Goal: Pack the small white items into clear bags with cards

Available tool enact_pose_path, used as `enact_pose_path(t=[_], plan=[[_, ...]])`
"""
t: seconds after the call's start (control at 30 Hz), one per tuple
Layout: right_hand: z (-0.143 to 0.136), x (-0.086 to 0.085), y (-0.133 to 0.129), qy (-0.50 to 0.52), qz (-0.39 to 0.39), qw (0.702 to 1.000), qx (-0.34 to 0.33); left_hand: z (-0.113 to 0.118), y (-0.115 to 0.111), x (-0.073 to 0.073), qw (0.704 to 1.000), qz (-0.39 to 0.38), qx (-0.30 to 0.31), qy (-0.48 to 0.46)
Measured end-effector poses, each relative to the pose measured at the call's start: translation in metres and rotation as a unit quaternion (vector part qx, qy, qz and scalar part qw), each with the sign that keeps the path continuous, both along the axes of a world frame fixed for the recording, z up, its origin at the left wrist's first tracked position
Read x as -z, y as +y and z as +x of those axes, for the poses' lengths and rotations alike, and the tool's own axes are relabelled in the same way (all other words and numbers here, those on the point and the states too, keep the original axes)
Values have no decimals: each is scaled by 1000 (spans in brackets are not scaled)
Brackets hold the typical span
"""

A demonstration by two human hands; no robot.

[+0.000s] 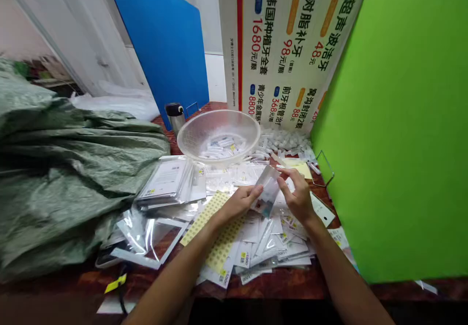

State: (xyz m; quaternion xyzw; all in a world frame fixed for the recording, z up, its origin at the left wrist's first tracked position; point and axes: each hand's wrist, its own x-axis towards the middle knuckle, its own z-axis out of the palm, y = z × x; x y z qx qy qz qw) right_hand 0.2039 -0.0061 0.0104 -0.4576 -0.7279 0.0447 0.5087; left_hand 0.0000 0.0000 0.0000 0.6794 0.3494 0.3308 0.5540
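A small clear plastic packet (pixel 269 184) is held tilted above the middle of the table. My left hand (pixel 239 200) grips its left side, thumb on top. On the other side, my right hand (pixel 298 193) pinches near the packet's upper right edge; its fingertips are small in view and I cannot tell whether they also hold a flap or a strip. Something bluish shows at the packet's lower end. Beneath my left forearm lies a yellow sheet of round stickers (pixel 223 227). Several bagged white cards (pixel 252 256) are spread below both hands.
A translucent plastic basket (pixel 186 142) with small white packets stands behind the hands, a steel flask (pixel 175 117) beside it. Stacked bagged cards (pixel 166 181) lie left. A grey-green sack (pixel 73 178) bulges at far left; a green panel (pixel 398 134) walls the right.
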Motion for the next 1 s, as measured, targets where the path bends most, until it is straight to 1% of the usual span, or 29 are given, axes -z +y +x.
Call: enact_pose_path(t=[0.17,0.33,0.43,0.5,0.6,0.67,0.73,0.8,0.83,0.87,0.9,0.93,1.0], plan=[[0,1,-1,23,-19,1000,9,2,0,2,999,-42,-15,-27],[-2,2,-1,65,-38,997,-5,1,2,0,996,-82,-6,-37],[-3,4,-1,72,-33,997,11,1,3,2,996,-81,-9,-39],[-2,7,1,74,-45,996,20,2,4,3,997,-74,-4,-32],[-3,10,4,71,-69,995,17,3,6,5,996,-79,-9,-31],[-4,9,7,72,-59,996,15,3,7,5,995,-88,-23,-37],[-6,1,11,72,-34,997,24,1,8,6,994,-95,-34,-37],[-7,-12,15,77,-14,996,47,-3,10,7,995,-85,-47,-38],[-8,-20,17,91,-17,994,61,-5,11,7,995,-74,-47,-37],[-8,-30,19,116,-35,991,62,-8,12,6,997,-56,-48,-36],[-8,-40,19,147,-72,986,42,-10,13,6,998,-38,-45,-35],[-8,-50,19,179,-122,976,1,-12,13,5,998,-23,-42,-34],[-9,-69,14,217,-223,943,-117,-14,14,4,999,-6,-34,-31]])
